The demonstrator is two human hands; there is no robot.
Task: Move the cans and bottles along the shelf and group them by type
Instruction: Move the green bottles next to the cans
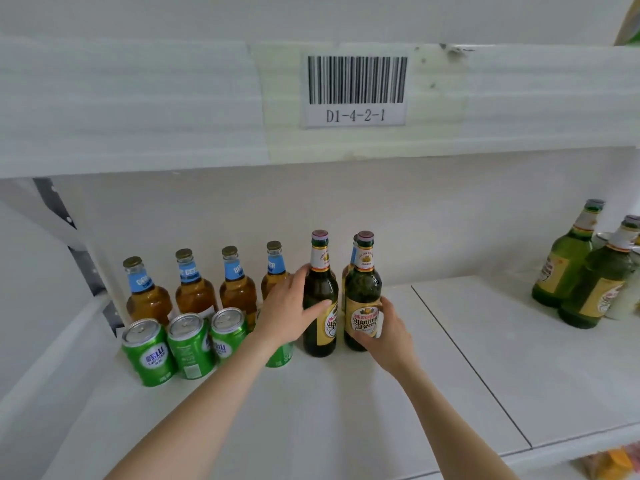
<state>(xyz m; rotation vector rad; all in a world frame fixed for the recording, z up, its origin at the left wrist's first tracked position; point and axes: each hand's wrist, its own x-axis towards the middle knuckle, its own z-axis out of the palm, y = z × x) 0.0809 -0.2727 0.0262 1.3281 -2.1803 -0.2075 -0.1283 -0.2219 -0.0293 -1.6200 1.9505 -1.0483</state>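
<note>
left bottle: the dark green glass bottle with a gold label on the left [320, 306] stands upright mid-shelf, just right of the cans.
right bottle: its twin, the dark green glass bottle with a gold label on the right [363, 292], stands upright just beside it, with a narrow gap between them.
left hand: the left hand [291, 310] wraps the left bottle's body, thumb across the front.
right hand: the right hand [389, 332] clasps the right bottle low, thumb under the label.
step, as i judge it: closing the pair together. best to slide them on their bases, gripped low and moved slowly, so the glass doesn't knock.
neighbours: green aluminium cans [149, 355] in front at left, amber glass bottles with blue neck labels [195, 292] behind.
further out: light green glass bottles [562, 268] stand well apart at the right of the white shelf [346, 410].
</note>
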